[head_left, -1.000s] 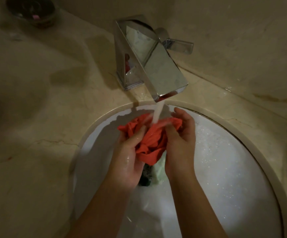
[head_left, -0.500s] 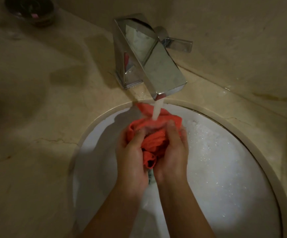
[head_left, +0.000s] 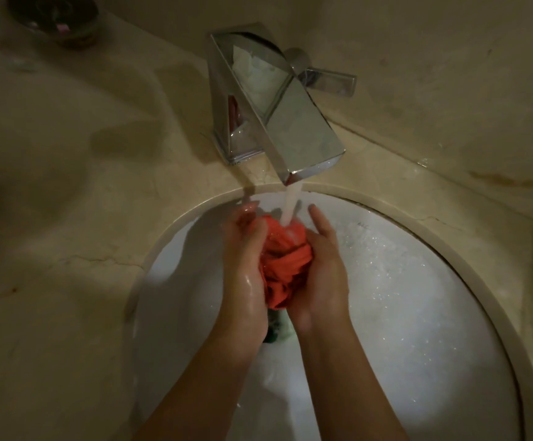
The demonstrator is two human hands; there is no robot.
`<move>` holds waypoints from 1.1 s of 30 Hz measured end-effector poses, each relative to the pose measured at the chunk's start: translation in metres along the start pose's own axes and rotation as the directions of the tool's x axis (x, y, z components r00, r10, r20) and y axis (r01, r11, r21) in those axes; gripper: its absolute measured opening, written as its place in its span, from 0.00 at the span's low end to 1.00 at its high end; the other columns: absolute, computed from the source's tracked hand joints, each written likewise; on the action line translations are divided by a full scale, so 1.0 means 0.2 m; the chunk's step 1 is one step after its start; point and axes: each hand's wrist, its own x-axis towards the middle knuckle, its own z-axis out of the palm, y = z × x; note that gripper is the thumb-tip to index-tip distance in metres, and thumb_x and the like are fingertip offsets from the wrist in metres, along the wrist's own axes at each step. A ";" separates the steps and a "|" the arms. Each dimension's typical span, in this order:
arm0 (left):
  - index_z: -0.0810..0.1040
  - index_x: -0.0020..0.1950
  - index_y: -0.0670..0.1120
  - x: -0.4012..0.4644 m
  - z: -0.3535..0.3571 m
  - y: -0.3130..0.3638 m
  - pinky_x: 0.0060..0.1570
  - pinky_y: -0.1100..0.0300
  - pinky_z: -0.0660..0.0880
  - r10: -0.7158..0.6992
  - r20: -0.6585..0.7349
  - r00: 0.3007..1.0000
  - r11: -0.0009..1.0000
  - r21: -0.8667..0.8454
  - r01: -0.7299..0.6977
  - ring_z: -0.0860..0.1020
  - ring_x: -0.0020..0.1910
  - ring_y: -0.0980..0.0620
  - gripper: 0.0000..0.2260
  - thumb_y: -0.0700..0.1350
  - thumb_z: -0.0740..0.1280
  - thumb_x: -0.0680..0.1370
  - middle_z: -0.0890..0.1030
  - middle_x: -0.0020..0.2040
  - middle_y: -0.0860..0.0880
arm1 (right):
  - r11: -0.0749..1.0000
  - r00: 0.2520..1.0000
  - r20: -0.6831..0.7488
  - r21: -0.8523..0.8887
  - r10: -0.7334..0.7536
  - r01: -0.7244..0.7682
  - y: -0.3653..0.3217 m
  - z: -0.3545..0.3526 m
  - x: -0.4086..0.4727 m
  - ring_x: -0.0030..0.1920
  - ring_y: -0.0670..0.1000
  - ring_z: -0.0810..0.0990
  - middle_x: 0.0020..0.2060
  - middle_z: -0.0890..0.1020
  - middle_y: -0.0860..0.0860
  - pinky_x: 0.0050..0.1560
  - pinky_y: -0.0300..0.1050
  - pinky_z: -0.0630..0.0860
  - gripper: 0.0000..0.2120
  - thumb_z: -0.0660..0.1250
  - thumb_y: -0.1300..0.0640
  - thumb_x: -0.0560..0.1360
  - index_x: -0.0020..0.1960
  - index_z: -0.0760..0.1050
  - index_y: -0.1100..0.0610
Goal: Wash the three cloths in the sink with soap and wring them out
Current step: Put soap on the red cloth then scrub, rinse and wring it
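**Orange cloth under running tap**

Left hand (head_left: 246, 268) and right hand (head_left: 320, 275) cup the bunched orange cloth (head_left: 282, 265) between them, fingers curled round it, above the sink (head_left: 418, 313). Water from the tap (head_left: 277, 122) strikes the cloth's top.

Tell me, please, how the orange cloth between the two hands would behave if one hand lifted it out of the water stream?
The orange cloth is bunched in soft folds between the left hand and right hand, so it would probably hang limp. The stream from the faucet soaks it, so it is likely heavy for its size and dripping. Probably slippery too.
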 end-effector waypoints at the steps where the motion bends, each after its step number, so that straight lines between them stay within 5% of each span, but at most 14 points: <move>1: 0.76 0.62 0.51 -0.01 -0.01 -0.02 0.53 0.57 0.79 0.094 0.028 0.995 0.983 0.155 -0.098 0.82 0.56 0.52 0.17 0.55 0.64 0.76 0.82 0.57 0.50 | 1.000 1.000 0.012 -0.013 -0.016 0.016 0.02 0.00 0.00 0.55 0.58 0.83 0.54 0.83 0.59 0.58 0.54 0.78 0.15 0.60 0.50 0.79 0.61 0.76 0.55; 4: 0.77 0.61 0.52 0.00 -0.03 -0.08 0.58 0.51 0.77 0.279 0.085 0.957 0.832 0.476 -0.285 0.79 0.59 0.52 0.19 0.55 0.71 0.71 0.81 0.59 0.51 | 1.000 0.999 0.030 -0.020 0.024 -0.024 0.10 0.03 0.01 0.52 0.58 0.82 0.48 0.83 0.59 0.59 0.53 0.76 0.31 0.61 0.32 0.70 0.53 0.80 0.60; 6: 0.79 0.50 0.55 0.02 -0.02 -0.08 0.53 0.50 0.78 0.331 0.070 0.941 0.813 0.485 -0.322 0.81 0.52 0.51 0.10 0.52 0.74 0.72 0.82 0.51 0.49 | 0.997 0.997 0.037 -0.033 0.066 -0.065 0.11 0.04 0.03 0.45 0.54 0.82 0.39 0.81 0.55 0.54 0.50 0.76 0.29 0.63 0.30 0.69 0.44 0.81 0.57; 10: 0.72 0.35 0.55 0.04 0.01 -0.06 0.37 0.70 0.72 0.491 -0.006 0.871 0.691 0.612 -0.386 0.76 0.33 0.59 0.13 0.53 0.75 0.69 0.77 0.33 0.54 | 0.986 0.994 -0.039 -0.129 0.100 -0.104 0.11 0.05 0.07 0.30 0.49 0.78 0.27 0.77 0.52 0.35 0.41 0.77 0.24 0.57 0.45 0.81 0.33 0.77 0.56; 13: 0.72 0.32 0.55 0.07 0.02 -0.06 0.33 0.70 0.71 0.477 -0.056 0.877 0.686 0.647 -0.332 0.75 0.30 0.61 0.14 0.45 0.74 0.73 0.77 0.30 0.55 | 0.952 0.987 -0.144 -0.286 0.075 -0.114 0.11 0.06 0.08 0.31 0.50 0.78 0.28 0.78 0.52 0.35 0.43 0.75 0.20 0.56 0.53 0.81 0.35 0.76 0.57; 16: 0.75 0.31 0.54 0.10 0.01 -0.06 0.31 0.71 0.72 0.368 -0.156 0.917 0.794 0.566 -0.222 0.78 0.29 0.64 0.15 0.39 0.68 0.76 0.78 0.27 0.56 | 0.910 0.973 -0.229 -0.399 0.024 -0.116 0.09 0.06 0.08 0.32 0.49 0.77 0.31 0.77 0.54 0.35 0.43 0.75 0.16 0.56 0.57 0.80 0.36 0.74 0.57; 19: 0.77 0.32 0.50 0.09 0.05 -0.05 0.31 0.64 0.74 0.230 -0.190 0.954 0.870 0.479 -0.115 0.79 0.30 0.59 0.12 0.40 0.67 0.76 0.79 0.28 0.54 | 0.928 0.974 -0.186 -0.324 0.127 -0.183 0.04 0.06 0.04 0.28 0.47 0.78 0.28 0.77 0.53 0.29 0.39 0.75 0.17 0.55 0.55 0.80 0.36 0.75 0.57; 22: 0.79 0.42 0.53 0.10 0.02 -0.03 0.42 0.56 0.79 -0.001 -0.150 0.989 0.925 0.376 0.058 0.83 0.42 0.52 0.05 0.52 0.72 0.73 0.83 0.40 0.52 | 0.922 0.976 -0.110 -0.325 0.186 -0.212 -0.03 0.03 0.01 0.40 0.50 0.84 0.40 0.84 0.54 0.39 0.43 0.79 0.19 0.55 0.45 0.81 0.52 0.77 0.57; 25: 0.79 0.60 0.47 0.08 -0.05 0.02 0.52 0.51 0.78 -0.284 0.115 0.952 0.953 0.142 0.267 0.83 0.53 0.47 0.29 0.60 0.76 0.65 0.84 0.54 0.46 | 0.907 0.993 0.009 -0.408 0.115 -0.101 -0.12 0.01 -0.02 0.48 0.53 0.85 0.47 0.85 0.57 0.48 0.47 0.80 0.20 0.54 0.46 0.82 0.57 0.79 0.57; 27: 0.78 0.62 0.43 0.06 -0.08 0.03 0.50 0.51 0.78 -0.281 0.157 0.947 0.959 0.083 0.271 0.83 0.54 0.44 0.27 0.51 0.76 0.67 0.84 0.54 0.42 | 0.850 0.988 0.103 -0.524 0.112 -0.041 -0.16 -0.01 -0.04 0.49 0.52 0.84 0.46 0.85 0.55 0.50 0.45 0.78 0.18 0.55 0.52 0.82 0.50 0.82 0.57; 30: 0.78 0.60 0.41 0.03 -0.09 0.05 0.36 0.56 0.80 -0.296 0.100 0.950 0.955 0.050 0.292 0.85 0.46 0.45 0.20 0.42 0.72 0.69 0.85 0.50 0.42 | 0.677 0.985 0.099 -0.736 0.141 -0.023 -0.24 0.04 -0.07 0.54 0.51 0.80 0.50 0.83 0.51 0.57 0.46 0.74 0.11 0.59 0.54 0.81 0.57 0.77 0.56; 33: 0.80 0.58 0.42 0.03 -0.09 0.07 0.36 0.56 0.80 -0.316 0.099 0.944 0.949 0.036 0.314 0.84 0.46 0.46 0.13 0.40 0.70 0.73 0.85 0.50 0.43 | 0.561 0.993 0.048 -0.828 0.104 -0.018 -0.28 0.10 -0.05 0.53 0.50 0.78 0.52 0.80 0.49 0.54 0.44 0.73 0.10 0.59 0.53 0.81 0.59 0.76 0.53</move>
